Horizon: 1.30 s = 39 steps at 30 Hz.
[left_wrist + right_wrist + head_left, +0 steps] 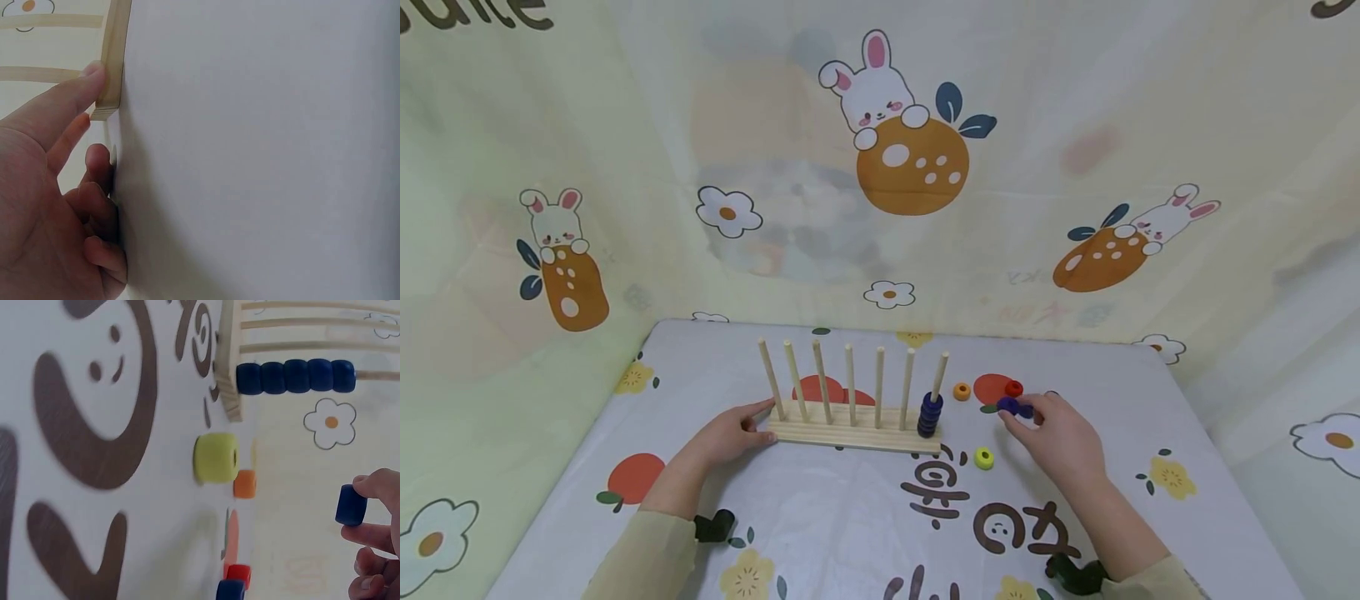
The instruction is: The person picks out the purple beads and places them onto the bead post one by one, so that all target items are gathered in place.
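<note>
A wooden peg stand (854, 429) with a row of upright pegs stands on the cloth. My left hand (722, 436) holds its left end, thumb on the front edge and index finger behind. Several dark blue beads (929, 415) are stacked on the rightmost peg; the other pegs are bare. To the right of the stand, my right hand (1063, 437) pinches a dark blue bead (351, 505) between thumb and index finger, raised off the table. Under that hand, another blue bead (230, 589) lies beside a red bead (1014, 388).
An orange bead (962, 392) lies just right of the stand, with a yellow-green bead (984, 457) nearer to me. The patterned white cloth (820, 508) covers the table, and a printed curtain (790, 108) hangs behind it and along both sides.
</note>
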Motion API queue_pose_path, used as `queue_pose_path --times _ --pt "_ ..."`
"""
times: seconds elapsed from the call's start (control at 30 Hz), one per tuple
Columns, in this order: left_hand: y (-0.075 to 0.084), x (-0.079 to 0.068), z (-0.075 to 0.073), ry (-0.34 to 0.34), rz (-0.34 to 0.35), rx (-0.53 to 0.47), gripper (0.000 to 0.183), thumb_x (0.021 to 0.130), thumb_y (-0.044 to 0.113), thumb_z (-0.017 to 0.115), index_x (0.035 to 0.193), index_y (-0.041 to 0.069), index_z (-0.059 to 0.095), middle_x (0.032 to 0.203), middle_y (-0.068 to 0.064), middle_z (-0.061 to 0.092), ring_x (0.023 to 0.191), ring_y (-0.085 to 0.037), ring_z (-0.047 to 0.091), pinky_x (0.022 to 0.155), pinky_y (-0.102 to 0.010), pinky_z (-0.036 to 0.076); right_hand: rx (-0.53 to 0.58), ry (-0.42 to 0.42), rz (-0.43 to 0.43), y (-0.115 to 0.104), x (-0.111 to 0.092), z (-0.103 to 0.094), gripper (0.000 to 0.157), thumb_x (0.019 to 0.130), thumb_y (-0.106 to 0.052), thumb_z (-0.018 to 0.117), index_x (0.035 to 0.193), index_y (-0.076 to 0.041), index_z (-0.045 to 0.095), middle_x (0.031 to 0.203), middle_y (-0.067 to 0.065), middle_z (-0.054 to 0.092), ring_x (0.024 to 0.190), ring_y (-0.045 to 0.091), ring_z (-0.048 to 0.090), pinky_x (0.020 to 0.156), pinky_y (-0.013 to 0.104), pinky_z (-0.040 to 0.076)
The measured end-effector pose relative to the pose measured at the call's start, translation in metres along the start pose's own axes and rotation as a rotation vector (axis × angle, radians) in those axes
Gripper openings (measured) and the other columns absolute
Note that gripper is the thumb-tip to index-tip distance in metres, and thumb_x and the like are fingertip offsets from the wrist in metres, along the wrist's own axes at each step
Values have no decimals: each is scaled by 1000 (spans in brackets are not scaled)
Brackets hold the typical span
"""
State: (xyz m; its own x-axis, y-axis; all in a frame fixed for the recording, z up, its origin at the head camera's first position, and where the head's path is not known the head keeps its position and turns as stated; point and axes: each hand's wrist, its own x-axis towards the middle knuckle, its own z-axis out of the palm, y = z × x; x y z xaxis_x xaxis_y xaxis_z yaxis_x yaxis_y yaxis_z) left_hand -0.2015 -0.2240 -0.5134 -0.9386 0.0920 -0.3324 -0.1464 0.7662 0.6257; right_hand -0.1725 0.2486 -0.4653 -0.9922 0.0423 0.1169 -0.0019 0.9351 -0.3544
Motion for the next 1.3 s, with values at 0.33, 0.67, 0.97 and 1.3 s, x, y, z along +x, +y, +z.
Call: queue_pose_path --times 0.33,0.67,0.97,1.3 --pt "-4 3 2 4 -13 -5 68 89 31 75 150 21 47 85 -7 50 80 -20 47 70 -36 38 34 26 -34 -25 1 -9 46 89 -44 70 113 -5 71 81 4 51 71 21 47 58 32 38" --pt "-4 5 0 -6 -21 -6 69 89 32 75 150 22 46 85 -8 50 81 -21 48 71 -36 38 118 57 -52 -45 3 -18 46 90 -48 69 115 -9 71 86 5 56 76 22 50 61 33 40" --pt "-3 4 0 -10 -6 -8 68 89 32 75 150 21 47 85 -7 50 80 -20 47 70 -36 37 188 98 -69 -62 5 -25 51 91 -55 64 119 -13 70 101 8 64 87 25 56 71 39 49" --pt "-1 2 0 -10 -15 -3 69 88 33 75 149 21 47 85 -7 50 80 -21 47 70 -36 37 242 147 -106 -82 6 -37 45 91 -47 68 120 -13 69 88 5 58 78 22 50 64 33 44"
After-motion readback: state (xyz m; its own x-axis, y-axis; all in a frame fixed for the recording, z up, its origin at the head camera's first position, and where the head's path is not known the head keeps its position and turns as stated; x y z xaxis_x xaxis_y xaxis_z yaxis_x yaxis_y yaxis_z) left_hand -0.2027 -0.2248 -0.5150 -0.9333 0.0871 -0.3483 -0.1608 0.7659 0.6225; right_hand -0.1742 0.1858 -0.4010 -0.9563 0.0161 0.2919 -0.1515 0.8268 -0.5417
